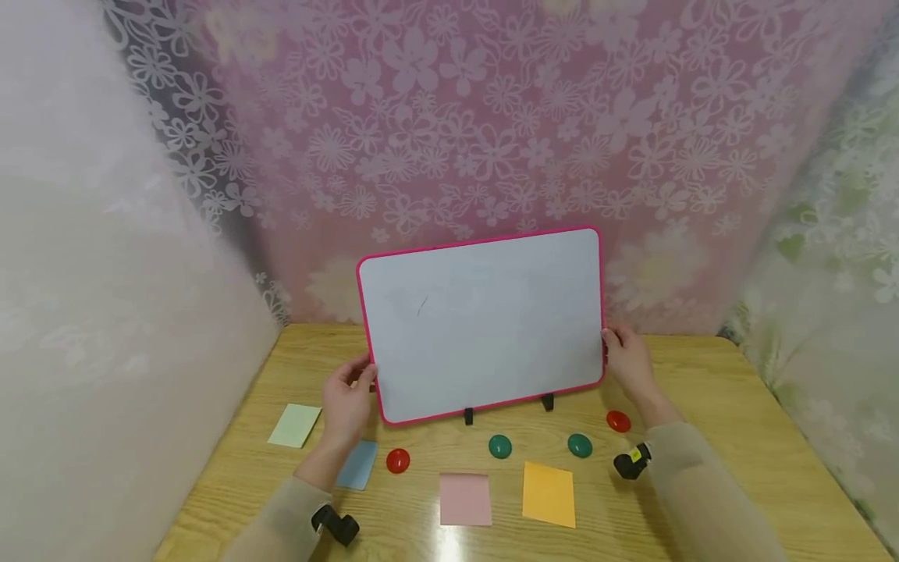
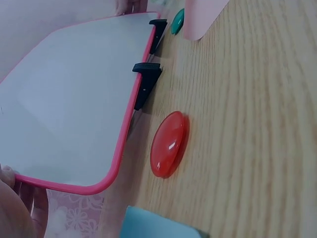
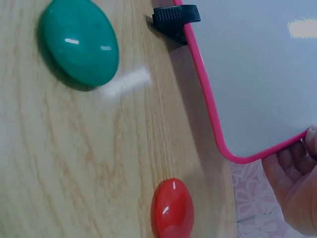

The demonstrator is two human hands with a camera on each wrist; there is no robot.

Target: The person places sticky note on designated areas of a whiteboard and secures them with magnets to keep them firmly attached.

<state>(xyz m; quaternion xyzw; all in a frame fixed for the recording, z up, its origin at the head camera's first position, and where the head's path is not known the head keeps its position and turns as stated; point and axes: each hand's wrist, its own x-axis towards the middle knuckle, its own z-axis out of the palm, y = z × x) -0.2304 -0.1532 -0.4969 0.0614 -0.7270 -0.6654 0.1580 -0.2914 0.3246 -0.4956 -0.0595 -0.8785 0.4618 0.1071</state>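
A whiteboard [image 1: 485,324] with a pink rim stands at a backward lean near the table's far side, its right end higher in the head view. A short dark stroke marks its upper left. My left hand [image 1: 349,402] grips its left edge, thumb at the front and fingers behind. On the opposite edge my right hand [image 1: 630,363] holds it the same way, also visible in the right wrist view [image 3: 297,188]. Two black stand feet [image 1: 468,416] [image 1: 548,402] show under the lower rim; in the left wrist view the rim meets the black feet [image 2: 147,84].
Before the board lie red round magnets [image 1: 397,460] [image 1: 618,421] and green ones [image 1: 500,446] [image 1: 580,446]. Sticky notes on the wooden table are pale green [image 1: 295,425], blue [image 1: 358,466], pink [image 1: 466,499] and orange [image 1: 549,495]. A flowered curtain [image 1: 492,156] hangs behind.
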